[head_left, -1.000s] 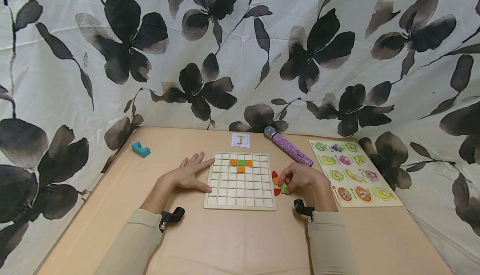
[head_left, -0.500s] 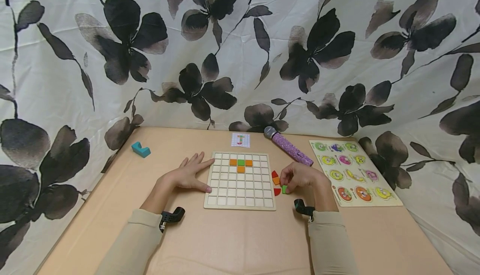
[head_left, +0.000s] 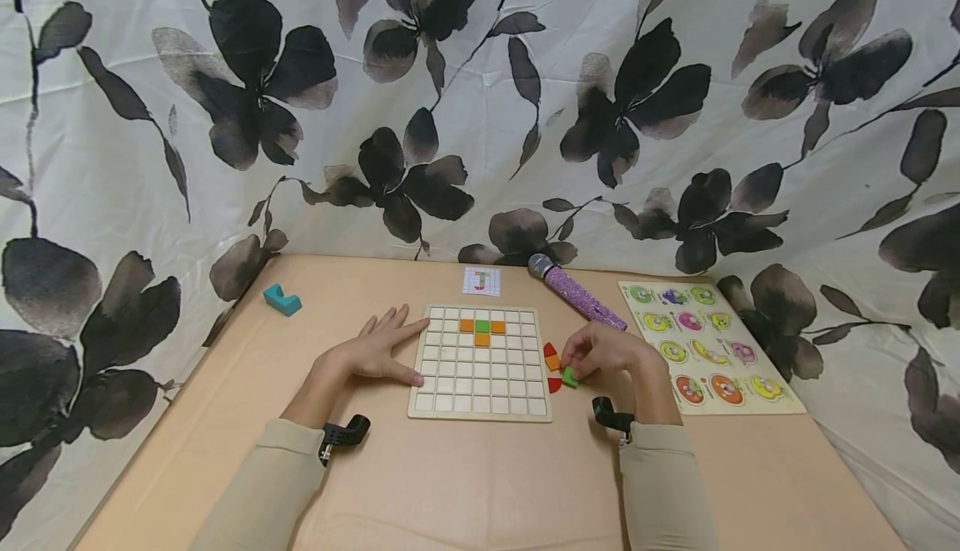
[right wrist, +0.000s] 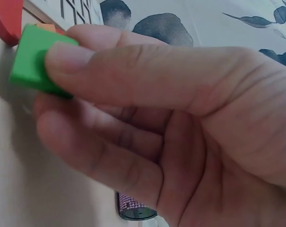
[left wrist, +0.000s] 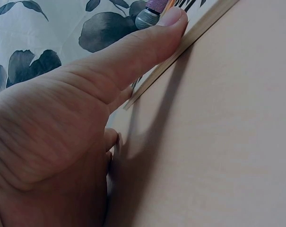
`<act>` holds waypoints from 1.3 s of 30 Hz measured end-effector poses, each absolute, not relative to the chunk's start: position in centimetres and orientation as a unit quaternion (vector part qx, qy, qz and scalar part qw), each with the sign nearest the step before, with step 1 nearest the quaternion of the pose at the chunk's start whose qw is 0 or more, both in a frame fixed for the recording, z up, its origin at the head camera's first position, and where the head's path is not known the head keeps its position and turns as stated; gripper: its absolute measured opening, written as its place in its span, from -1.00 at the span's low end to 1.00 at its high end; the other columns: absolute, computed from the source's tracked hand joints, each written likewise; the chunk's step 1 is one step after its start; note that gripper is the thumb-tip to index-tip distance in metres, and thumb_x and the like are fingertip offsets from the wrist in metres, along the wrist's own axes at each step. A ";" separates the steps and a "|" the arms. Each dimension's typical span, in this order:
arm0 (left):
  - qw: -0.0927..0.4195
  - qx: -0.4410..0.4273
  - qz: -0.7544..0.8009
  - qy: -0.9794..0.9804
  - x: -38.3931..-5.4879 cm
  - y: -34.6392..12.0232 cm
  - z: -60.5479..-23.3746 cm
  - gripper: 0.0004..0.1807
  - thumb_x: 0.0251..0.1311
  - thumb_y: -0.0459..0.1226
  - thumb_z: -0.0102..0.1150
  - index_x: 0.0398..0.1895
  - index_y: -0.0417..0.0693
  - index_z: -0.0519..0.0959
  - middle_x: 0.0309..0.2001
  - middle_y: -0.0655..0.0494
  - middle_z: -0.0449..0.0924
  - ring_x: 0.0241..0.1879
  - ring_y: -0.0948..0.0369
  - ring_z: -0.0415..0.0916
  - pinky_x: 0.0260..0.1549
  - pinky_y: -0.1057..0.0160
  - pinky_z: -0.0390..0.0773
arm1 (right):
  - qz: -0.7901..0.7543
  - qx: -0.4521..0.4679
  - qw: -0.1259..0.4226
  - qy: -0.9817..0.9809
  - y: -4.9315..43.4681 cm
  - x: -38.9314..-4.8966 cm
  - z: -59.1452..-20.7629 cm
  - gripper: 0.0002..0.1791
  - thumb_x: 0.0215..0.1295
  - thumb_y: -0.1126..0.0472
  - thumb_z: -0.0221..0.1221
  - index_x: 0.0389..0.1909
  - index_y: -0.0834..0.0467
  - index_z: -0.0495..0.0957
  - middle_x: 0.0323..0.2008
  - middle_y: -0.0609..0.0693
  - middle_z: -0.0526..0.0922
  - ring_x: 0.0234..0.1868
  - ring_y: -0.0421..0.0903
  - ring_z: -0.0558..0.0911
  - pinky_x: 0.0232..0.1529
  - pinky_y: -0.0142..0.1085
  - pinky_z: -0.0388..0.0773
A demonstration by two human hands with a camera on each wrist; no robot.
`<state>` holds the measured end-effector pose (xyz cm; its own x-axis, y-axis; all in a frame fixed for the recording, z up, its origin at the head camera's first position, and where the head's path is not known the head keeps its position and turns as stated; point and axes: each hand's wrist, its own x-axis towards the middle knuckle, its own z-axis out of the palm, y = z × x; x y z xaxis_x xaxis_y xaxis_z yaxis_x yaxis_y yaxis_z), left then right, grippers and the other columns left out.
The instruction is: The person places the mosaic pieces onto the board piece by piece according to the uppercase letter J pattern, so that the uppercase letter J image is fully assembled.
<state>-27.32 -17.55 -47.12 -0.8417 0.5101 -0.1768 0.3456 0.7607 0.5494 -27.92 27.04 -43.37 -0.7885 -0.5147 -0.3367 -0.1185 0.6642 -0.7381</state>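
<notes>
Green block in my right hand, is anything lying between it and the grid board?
Yes: a red piece and an orange piece lie between the green block and the right edge of the grid board. Lifting over them looks feasible.

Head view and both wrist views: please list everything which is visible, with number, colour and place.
Grid board: 1, cream, centre
Squares: 4, three orange, one green, on board
Loose pieces: 3, two red, one orange, right of board
Green block: 1, green, beside loose pieces
Pattern card: 1, white, behind board
Microphone: 1, purple and grey, right of card
Picture sheet: 1, pale yellow, right side
Blue block: 1, blue, far left
Table: 1, tan, under board
Floral cloth: 1, white and black, behind table
Sleeves: 2, beige, bottom
Wrist bands: 2, black, by sleeves
Left hand: 1, bare, board's left edge
Right hand: 1, bare, holding green block
</notes>
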 end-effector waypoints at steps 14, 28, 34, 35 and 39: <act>0.160 0.233 0.260 0.923 -27.3 -17.6 -47.0 0.23 0.00 0.28 0.50 0.69 0.15 0.09 0.69 -0.28 -0.36 0.67 -0.26 -0.48 0.56 -0.35 -0.45 | -0.375 -0.218 0.212 0.876 26.3 -28.3 -43.1 -0.77 0.18 0.41 0.43 -0.15 0.15 0.76 -0.25 0.02 0.79 -0.23 -0.04 0.63 -0.06 -0.24 0.61; 0.161 0.231 0.261 0.923 -27.3 -17.6 -47.1 0.23 0.00 0.28 0.50 0.69 0.15 0.09 0.69 -0.28 -0.36 0.67 -0.26 -0.49 0.56 -0.35 -0.45 | -0.389 -0.201 0.161 0.884 24.0 -28.2 -43.1 -0.79 0.15 0.35 0.49 -0.21 0.06 0.76 -0.32 -0.03 0.77 -0.34 -0.06 0.62 -0.26 -0.30 0.60; 0.160 0.230 0.261 0.924 -27.2 -17.6 -47.0 0.23 -0.01 0.29 0.50 0.69 0.15 0.09 0.69 -0.28 -0.35 0.67 -0.26 -0.48 0.56 -0.35 -0.45 | -0.399 -0.193 0.122 0.888 22.4 -28.3 -43.3 -0.79 0.10 0.27 0.55 -0.24 0.04 0.78 -0.33 -0.03 0.75 -0.33 -0.03 0.62 -0.30 -0.30 0.61; 0.160 0.230 0.260 0.924 -27.2 -17.6 -47.0 0.23 -0.01 0.29 0.50 0.69 0.15 0.09 0.69 -0.28 -0.35 0.67 -0.25 -0.48 0.56 -0.35 -0.45 | -0.401 -0.191 0.117 0.888 22.2 -28.3 -43.4 -0.78 0.10 0.26 0.56 -0.24 0.04 0.77 -0.34 -0.03 0.74 -0.32 -0.04 0.61 -0.31 -0.31 0.60; 0.161 0.230 0.260 0.924 -27.3 -17.6 -47.1 0.23 -0.01 0.29 0.50 0.69 0.16 0.09 0.69 -0.27 -0.36 0.67 -0.25 -0.49 0.56 -0.35 -0.45 | -0.408 -0.192 0.097 0.887 21.1 -28.4 -43.7 -0.78 0.12 0.24 0.55 -0.21 0.07 0.77 -0.35 -0.03 0.71 -0.30 -0.06 0.60 -0.34 -0.34 0.57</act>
